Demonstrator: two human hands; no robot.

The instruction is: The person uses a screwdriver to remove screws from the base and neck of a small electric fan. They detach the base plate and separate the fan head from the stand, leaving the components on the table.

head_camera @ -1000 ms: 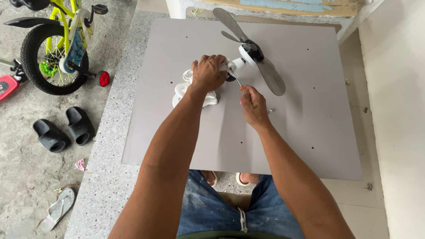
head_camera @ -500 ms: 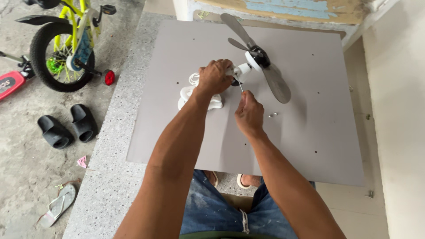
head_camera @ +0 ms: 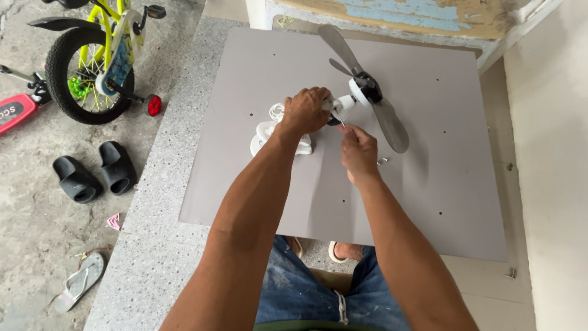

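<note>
- Two bare hands meet over a small fan motor (head_camera: 343, 105) lying on a grey board (head_camera: 441, 184), which rests on a speckled stone ledge (head_camera: 153, 245)
- The left hand (head_camera: 305, 110) is curled shut over the rear of the white motor housing, knuckles up, gripping it from the person's left
- The right hand (head_camera: 358, 147) sits just below and to the right of the motor, fingers pinched together on a thin screwdriver (head_camera: 339, 117) whose shaft angles up toward the housing
- The tip of the tool reaches the motor just beside the left hand's fingers; whether it sits in a screw cannot be made out
- The grey fan blades (head_camera: 373, 98) stick out beyond both hands, one pointing toward the far edge of the board, another slanting down to the right of the right hand
- A coiled white cord (head_camera: 269, 132) lies on the board under and just left of the left wrist
- Small screws (head_camera: 383, 161) lie on the board just right of the right hand
- On the concrete floor (head_camera: 30, 233) to the left stand a yellow-green child's bicycle (head_camera: 98, 55), a pair of black slides (head_camera: 95, 170), a grey flip-flop (head_camera: 78, 282) and part of a red scooter (head_camera: 15, 110)
- The person's blue jeans (head_camera: 306, 294) show at the bottom of the frame
</note>
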